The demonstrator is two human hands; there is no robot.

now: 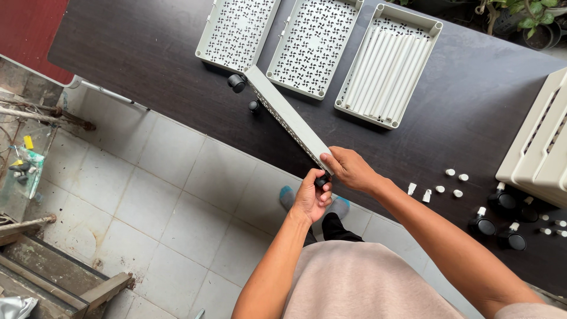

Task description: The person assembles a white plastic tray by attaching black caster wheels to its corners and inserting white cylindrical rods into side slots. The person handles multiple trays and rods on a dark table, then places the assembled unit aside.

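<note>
Progress looks partial from the head view: an upended grey tray (287, 115) already carries two black casters (237, 82) at its far end. The right hand (349, 168) grips its near corner, and the left hand (310, 198) pinches a third caster (322, 181) there. Three spare wheels (502, 221) lie on the table (147, 65). One flat tray (434, 26) holds white tubes (387, 68); two more trays (236, 29) sit empty.

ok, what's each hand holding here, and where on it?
Right hand grips the near corner of a grey perforated tray held on edge. Left hand pinches a small black caster at that same corner.
</note>
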